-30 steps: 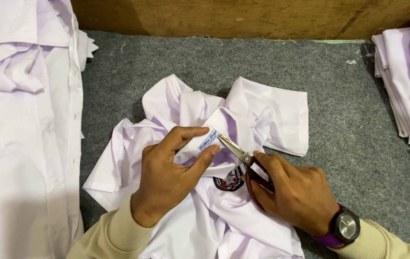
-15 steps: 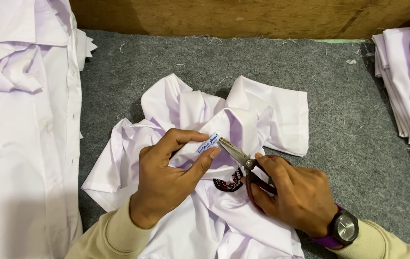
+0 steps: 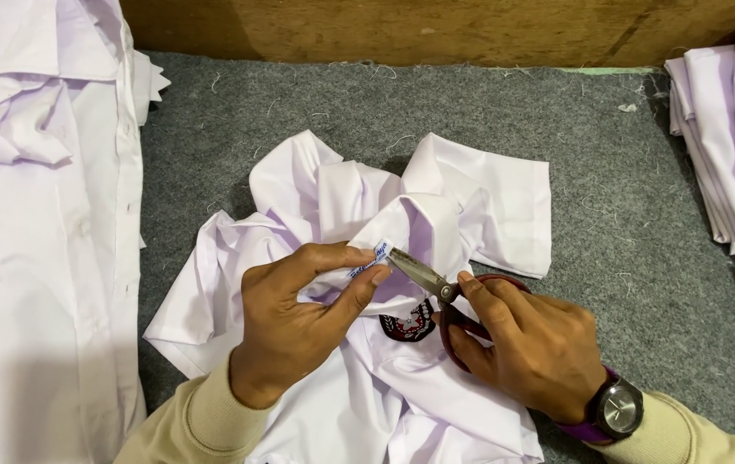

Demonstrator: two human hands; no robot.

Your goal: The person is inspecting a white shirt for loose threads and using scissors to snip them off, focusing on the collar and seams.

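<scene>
Left hand [image 3: 299, 331] pinches the small label [image 3: 369, 260] of the crumpled white shirt [image 3: 342, 215], mid-table on the grey felt [image 3: 608, 206]; right hand [image 3: 526, 348] is closed through the red-handled scissors [image 3: 436, 288], blades nearly shut at the label. Best keep the label taut, with blade tips off the cloth. Handles mostly hidden; dark badge [image 3: 406, 325] partly covered, and what the blades bite is unclear.

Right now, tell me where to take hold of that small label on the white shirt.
Pinch the label by its left, lower part, coming from the left as the left hand does. Its right tip meets the scissors in the right hand, so fingers should probably stay clear of that end.
</scene>
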